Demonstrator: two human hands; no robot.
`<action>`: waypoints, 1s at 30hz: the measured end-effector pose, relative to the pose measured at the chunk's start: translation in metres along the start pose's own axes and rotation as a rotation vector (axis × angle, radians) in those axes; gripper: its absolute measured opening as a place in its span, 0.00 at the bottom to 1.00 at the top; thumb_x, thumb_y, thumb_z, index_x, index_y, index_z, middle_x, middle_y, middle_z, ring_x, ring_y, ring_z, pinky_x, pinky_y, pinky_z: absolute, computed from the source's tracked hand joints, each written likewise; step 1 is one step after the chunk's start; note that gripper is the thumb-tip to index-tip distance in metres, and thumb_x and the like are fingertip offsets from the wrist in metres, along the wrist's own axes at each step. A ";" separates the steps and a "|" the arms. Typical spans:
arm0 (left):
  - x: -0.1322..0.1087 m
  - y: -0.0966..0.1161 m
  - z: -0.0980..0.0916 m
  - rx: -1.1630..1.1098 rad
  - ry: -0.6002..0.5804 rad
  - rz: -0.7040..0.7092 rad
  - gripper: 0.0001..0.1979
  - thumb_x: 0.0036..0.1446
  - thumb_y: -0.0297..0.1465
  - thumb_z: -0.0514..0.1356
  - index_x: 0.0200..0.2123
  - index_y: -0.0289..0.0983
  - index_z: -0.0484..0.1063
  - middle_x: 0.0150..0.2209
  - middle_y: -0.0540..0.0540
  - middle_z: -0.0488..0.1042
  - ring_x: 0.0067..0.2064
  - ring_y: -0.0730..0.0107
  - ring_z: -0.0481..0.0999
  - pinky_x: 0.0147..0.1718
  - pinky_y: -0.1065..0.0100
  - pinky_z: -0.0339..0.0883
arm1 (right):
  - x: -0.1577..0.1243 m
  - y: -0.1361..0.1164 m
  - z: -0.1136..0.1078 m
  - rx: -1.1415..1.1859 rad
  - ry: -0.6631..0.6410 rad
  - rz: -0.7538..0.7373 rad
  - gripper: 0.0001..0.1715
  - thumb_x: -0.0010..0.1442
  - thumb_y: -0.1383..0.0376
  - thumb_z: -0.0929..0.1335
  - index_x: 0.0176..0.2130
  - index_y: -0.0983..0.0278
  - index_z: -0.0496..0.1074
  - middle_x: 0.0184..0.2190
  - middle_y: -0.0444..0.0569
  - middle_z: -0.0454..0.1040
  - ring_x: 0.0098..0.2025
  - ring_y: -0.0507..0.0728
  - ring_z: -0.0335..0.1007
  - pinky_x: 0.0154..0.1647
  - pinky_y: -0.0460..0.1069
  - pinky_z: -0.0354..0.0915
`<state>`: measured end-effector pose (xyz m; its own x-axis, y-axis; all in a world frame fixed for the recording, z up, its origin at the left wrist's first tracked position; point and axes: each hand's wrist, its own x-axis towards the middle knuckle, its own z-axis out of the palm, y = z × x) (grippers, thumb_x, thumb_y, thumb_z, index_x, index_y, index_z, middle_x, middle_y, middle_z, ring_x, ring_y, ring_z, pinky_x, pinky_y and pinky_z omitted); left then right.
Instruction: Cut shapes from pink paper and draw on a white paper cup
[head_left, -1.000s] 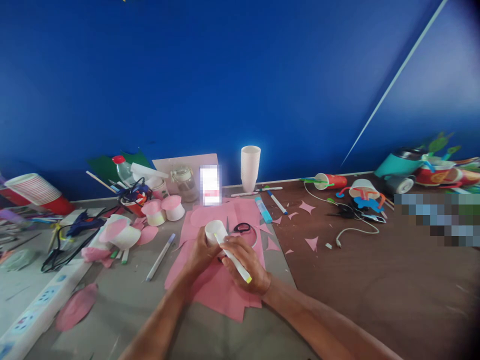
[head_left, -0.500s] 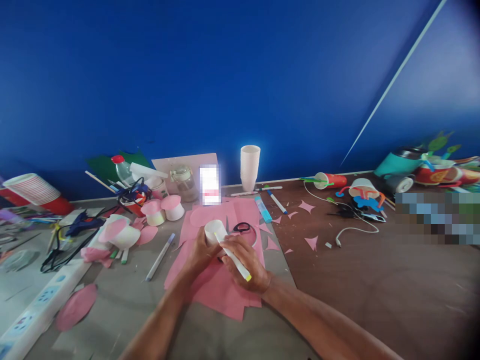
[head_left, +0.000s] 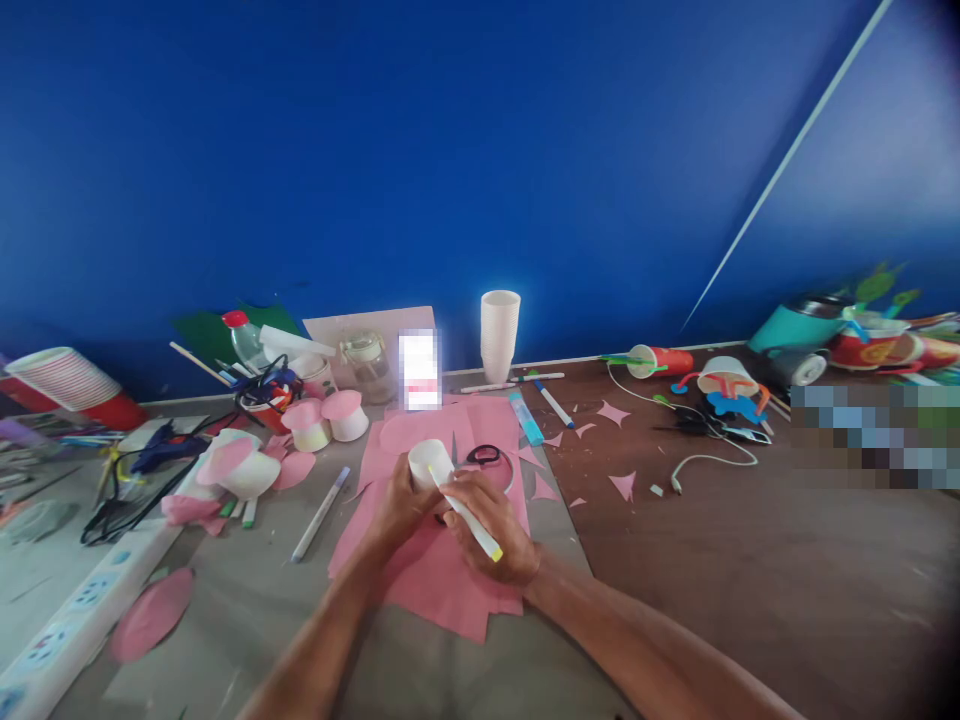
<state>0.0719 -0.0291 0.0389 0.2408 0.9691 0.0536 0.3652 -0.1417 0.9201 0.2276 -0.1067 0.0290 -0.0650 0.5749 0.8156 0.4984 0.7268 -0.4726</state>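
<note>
My left hand [head_left: 403,510] is closed around a white paper cup [head_left: 429,458], its mouth facing up and toward me. In my right hand [head_left: 499,530] is a white marker [head_left: 469,515] with a yellow end, its tip at the cup's near side. Beneath both hands lie sheets of pink paper [head_left: 450,590]. Scissors with dark handles [head_left: 486,455] rest on the paper, partly hidden behind my right hand. Two small white cups topped with pink discs, one of them a pink-topped cup [head_left: 346,418], stand to the left of the paper.
A stack of white cups [head_left: 499,335] stands at the wall beside a bright phone screen [head_left: 420,370]. Pink scraps [head_left: 622,486] and a blue marker [head_left: 553,402] lie to the right. A power strip [head_left: 82,610], a capped marker [head_left: 321,515] and red cups [head_left: 75,390] are at left.
Almost nothing differs. Both hands, the cup and the marker hold nearly the same place.
</note>
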 end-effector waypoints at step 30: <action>0.002 -0.007 0.000 -0.094 -0.021 -0.013 0.27 0.43 0.44 0.73 0.42 0.35 0.72 0.36 0.45 0.78 0.38 0.58 0.78 0.34 0.66 0.70 | 0.000 0.003 -0.001 -0.003 0.078 0.029 0.23 0.68 0.68 0.64 0.60 0.55 0.68 0.43 0.53 0.79 0.49 0.64 0.76 0.51 0.59 0.76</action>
<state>0.0702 -0.0260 0.0328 0.2561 0.9660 0.0345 0.2825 -0.1089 0.9531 0.2304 -0.1050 0.0278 0.0170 0.5650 0.8249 0.5016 0.7089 -0.4959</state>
